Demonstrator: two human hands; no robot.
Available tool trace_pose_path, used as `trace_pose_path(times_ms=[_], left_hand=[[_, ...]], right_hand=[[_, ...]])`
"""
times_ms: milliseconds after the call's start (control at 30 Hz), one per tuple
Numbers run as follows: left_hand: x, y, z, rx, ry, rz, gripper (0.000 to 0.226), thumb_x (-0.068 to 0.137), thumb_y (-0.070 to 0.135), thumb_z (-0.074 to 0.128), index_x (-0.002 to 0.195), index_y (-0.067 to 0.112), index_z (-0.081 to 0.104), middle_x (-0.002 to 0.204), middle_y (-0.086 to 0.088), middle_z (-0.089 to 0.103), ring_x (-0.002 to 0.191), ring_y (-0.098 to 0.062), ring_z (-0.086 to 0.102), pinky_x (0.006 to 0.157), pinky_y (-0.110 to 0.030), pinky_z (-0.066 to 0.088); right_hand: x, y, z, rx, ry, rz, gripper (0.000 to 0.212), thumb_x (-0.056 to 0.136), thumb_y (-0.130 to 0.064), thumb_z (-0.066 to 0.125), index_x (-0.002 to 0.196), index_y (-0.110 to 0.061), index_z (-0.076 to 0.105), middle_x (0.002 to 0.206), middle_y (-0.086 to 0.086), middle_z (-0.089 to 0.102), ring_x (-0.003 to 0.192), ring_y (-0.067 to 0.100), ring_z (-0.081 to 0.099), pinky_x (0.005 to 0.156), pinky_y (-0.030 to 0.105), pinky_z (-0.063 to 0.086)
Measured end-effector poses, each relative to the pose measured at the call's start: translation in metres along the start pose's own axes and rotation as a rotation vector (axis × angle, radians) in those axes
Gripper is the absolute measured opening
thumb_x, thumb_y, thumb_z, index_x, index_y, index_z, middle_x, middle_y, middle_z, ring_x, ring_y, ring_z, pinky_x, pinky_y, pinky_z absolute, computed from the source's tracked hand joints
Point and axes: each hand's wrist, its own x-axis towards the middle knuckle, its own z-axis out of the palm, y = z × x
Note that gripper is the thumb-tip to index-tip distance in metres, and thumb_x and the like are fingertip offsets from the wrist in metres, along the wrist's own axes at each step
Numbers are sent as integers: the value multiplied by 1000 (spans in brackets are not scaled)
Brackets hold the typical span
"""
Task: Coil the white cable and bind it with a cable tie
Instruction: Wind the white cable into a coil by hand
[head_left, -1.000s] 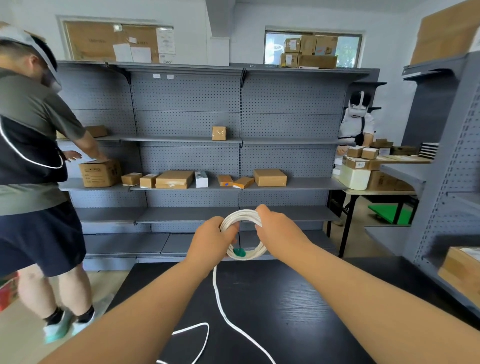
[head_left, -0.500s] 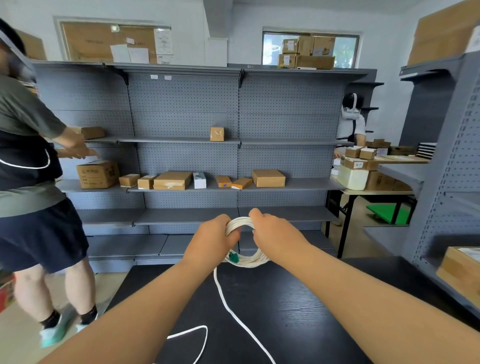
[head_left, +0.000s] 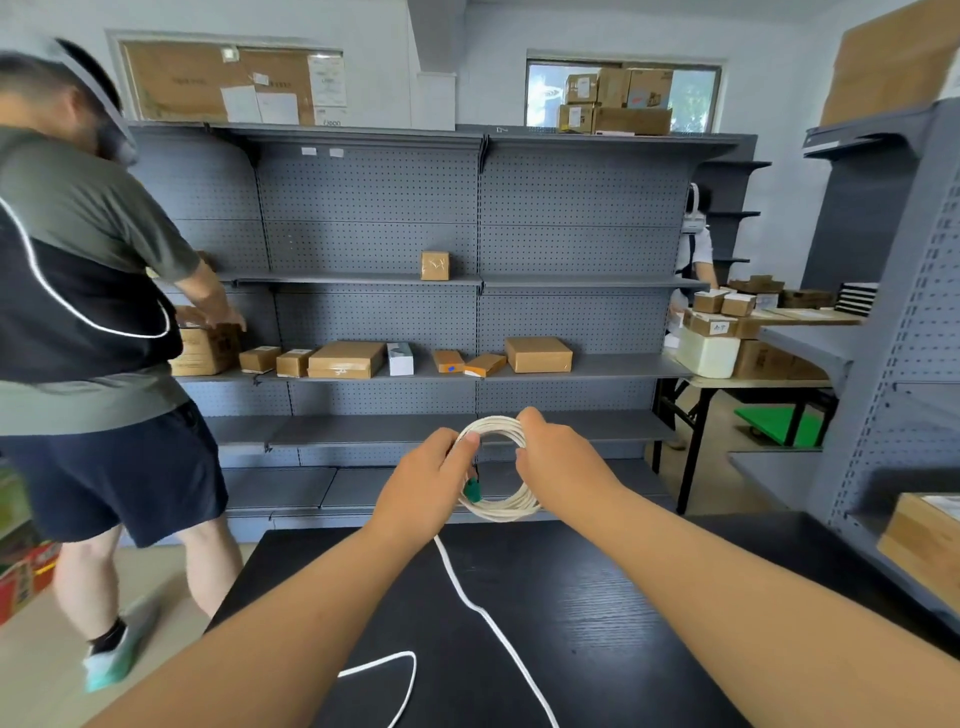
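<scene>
Both hands hold the white cable (head_left: 496, 470) coil upright; left hand (head_left: 423, 486) fingers pinch its left side; right hand (head_left: 558, 462) fingers curl round its right; loose tail trails onto the dark surface (head_left: 597, 597).

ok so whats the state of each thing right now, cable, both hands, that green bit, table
white cable, mostly coiled into a ring held upright above the table, tail uncoiled
left hand, grips the ring's left side, thumb on the loops
right hand, grips the ring's right side
green piece, at the ring beside the left hand; cannot tell if it binds the loops
black table, loose cable tail lies across it
</scene>
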Motion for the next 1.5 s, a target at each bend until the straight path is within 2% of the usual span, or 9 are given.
trace_pose_path(times_ms=[67,167,367,500,767,900,1033,1233,1500], left_hand=[[-2,1,-1,4,-40,12,36,88,53,38,85,20,54,79,3,62,79,-20,58,74,-36,46],[0,2,1,277,-29,59,33,85,50,50,91,18,48,80,0,60,76,-20,57,66,-36,45],[4,3,7,739,207,205,18,88,30,49,89,14,40,85,-4,60,73,-23,54,54,-30,33],[8,2,9,744,256,226,12,90,22,45,97,12,44,89,-6,59,78,-26,56,57,-31,34],[9,1,10,632,265,199,9,91,7,44,100,8,44,88,-9,51,55,-27,39,47,-34,26],[7,5,10,831,200,190,19,86,-3,45,100,9,39,94,-7,45,44,-21,26,38,-27,14],[5,15,9,919,135,201,26,82,-5,47,98,13,35,96,-6,46,42,-17,26,37,-26,15],[10,19,0,435,176,120,15,87,13,50,102,12,51,96,-5,56,84,-27,54,66,-36,43],[8,15,-1,171,204,-1,7,85,15,56,92,13,54,80,-3,64,77,-20,57,63,-29,42]], right_hand=[[1,1,0,-11,9,5,14,96,-12,40,110,-11,39,85,9,54,69,24,48,44,27,25],[2,2,1,-25,12,-2,12,95,-11,40,108,-11,38,91,12,58,70,24,47,43,27,22],[4,3,10,-8,60,-38,9,94,-8,38,102,-11,37,85,12,56,68,27,46,49,32,28],[5,1,15,15,119,-63,7,94,-10,39,97,-15,34,76,5,45,65,26,47,49,30,29],[4,0,13,72,131,-70,4,95,-14,38,97,-16,35,77,3,46,65,24,47,45,30,25],[2,-1,8,22,140,-69,10,94,-14,40,104,-14,38,80,5,49,66,27,47,44,30,25],[1,-3,4,-181,115,-164,16,93,-9,38,110,-10,36,90,13,54,64,29,44,47,33,27],[6,-1,3,39,-33,-70,6,97,-15,37,96,-10,39,78,10,52,68,27,47,48,33,30],[4,-2,-5,253,-114,26,18,98,-22,37,98,-7,46,86,11,51,84,33,58,76,49,52]])
